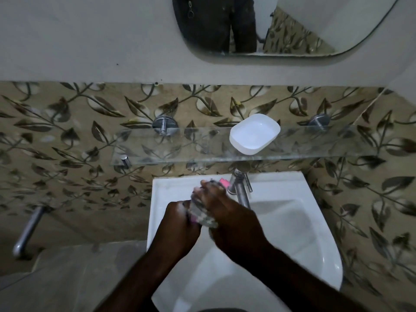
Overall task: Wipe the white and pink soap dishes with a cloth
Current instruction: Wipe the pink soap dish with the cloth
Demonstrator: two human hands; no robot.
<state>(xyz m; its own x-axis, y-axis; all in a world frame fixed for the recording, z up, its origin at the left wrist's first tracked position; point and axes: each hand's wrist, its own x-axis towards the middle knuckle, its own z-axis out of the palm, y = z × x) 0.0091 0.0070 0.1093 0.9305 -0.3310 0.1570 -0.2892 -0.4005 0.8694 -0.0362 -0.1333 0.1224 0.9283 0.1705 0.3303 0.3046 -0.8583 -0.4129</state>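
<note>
Two grips over the sink (292,221): your left grip (182,224) holds the pink soap dish (224,182), your right grip (234,221) clasps the cloth (203,216) round it; the white soap dish (254,134) sits on the glass shelf (180,149)

We see the white soap dish (254,134) as smooth plastic with a soft sheen; the pink soap dish (224,182) looks like plastic too, though little of it shows; the cloth (203,213) is soft, mottled grey fabric; the shelf (180,152) is clear glass on polished metal brackets (165,126); the tap (241,192) is shiny metal; the sink (281,183) is glossy white ceramic; the leaf-patterned tiles (67,131) shine faintly; the wall (90,41) above is matt.
</note>
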